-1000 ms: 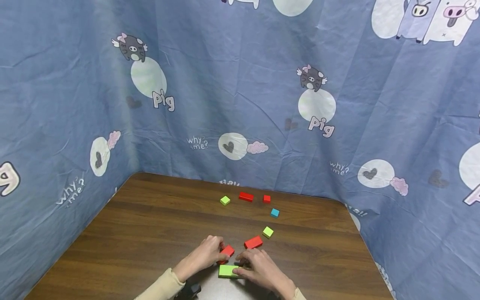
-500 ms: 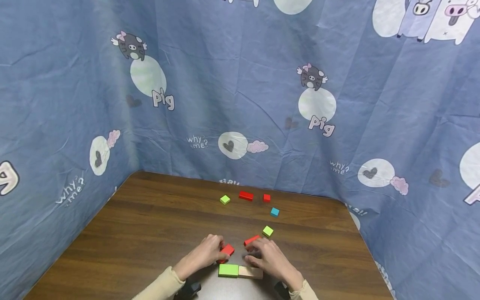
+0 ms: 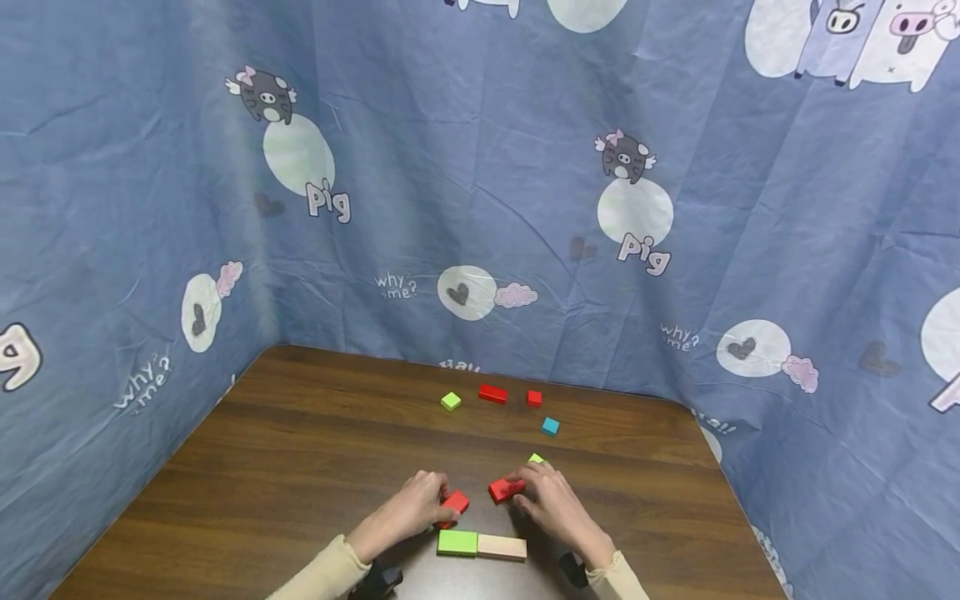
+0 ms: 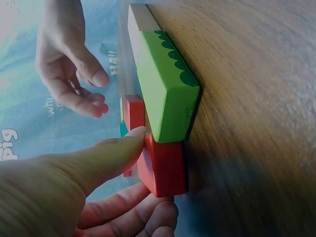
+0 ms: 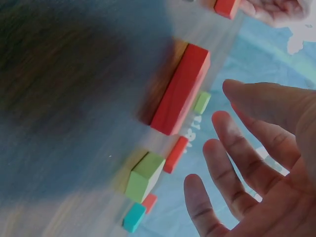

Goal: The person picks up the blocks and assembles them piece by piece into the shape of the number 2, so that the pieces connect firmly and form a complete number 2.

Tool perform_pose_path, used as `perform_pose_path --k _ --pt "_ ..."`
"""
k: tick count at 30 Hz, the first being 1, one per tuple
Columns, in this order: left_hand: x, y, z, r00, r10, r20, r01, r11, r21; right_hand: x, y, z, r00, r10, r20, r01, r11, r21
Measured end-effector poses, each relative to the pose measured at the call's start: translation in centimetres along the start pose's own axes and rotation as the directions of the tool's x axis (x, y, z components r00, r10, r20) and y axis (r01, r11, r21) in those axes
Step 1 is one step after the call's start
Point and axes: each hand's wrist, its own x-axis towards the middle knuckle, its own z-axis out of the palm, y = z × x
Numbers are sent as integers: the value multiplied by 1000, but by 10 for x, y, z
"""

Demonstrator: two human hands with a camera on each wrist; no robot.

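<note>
My left hand pinches a red block between thumb and fingers, on the table near the left end of a green block. Dark scallops are printed along that green block's edge in the left wrist view. End to end with it, on its right, lies a plain wooden block. My right hand hovers over a second red block. In the right wrist view its fingers are spread and apart from that block. A small green block sits just beyond, partly hidden by the right hand in the head view.
Farther back on the brown wooden table lie a small green block, a long red block, a small red block and a blue block. A blue patterned curtain borders the table.
My right hand has left the green and wooden blocks and moved forward and right to the second red block, uncovering the wooden one. My left hand stays on its red block.
</note>
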Motion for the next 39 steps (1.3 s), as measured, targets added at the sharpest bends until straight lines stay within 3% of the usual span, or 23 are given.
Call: perform_pose_path --k 10,21,39 --pt "0 2 -1 1000 1 -7 -1 1000 14 0 10 3 999 11 -51 -10 1000 21" --pt "0 2 0 1000 0 -12 1 1000 21 2 13 6 996 88 21 -89 995 51" --pt "1 1 0 999 -33 29 33 999 -9 6 21 17 997 66 44 -69 995 74"
